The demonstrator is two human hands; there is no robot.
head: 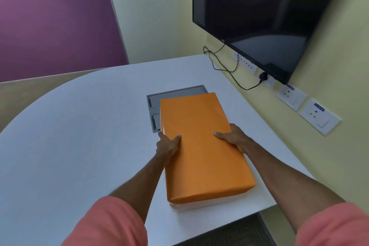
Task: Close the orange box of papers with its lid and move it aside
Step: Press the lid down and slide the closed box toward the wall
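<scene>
The orange lid (201, 146) covers the box on the white table (79, 126), slightly askew. A pale strip of the box or its papers (191, 206) shows under the lid's near edge. My left hand (167, 144) grips the lid's left side, thumb on top. My right hand (233, 138) holds its right side, fingers over the top edge. The box's inside is hidden.
A grey flush cable hatch (154, 104) lies in the table just behind the box. A dark wall screen (269, 12) hangs at the right, with a black cable (225, 68) and wall sockets (319, 117) below it. The table's near edge runs close to the box.
</scene>
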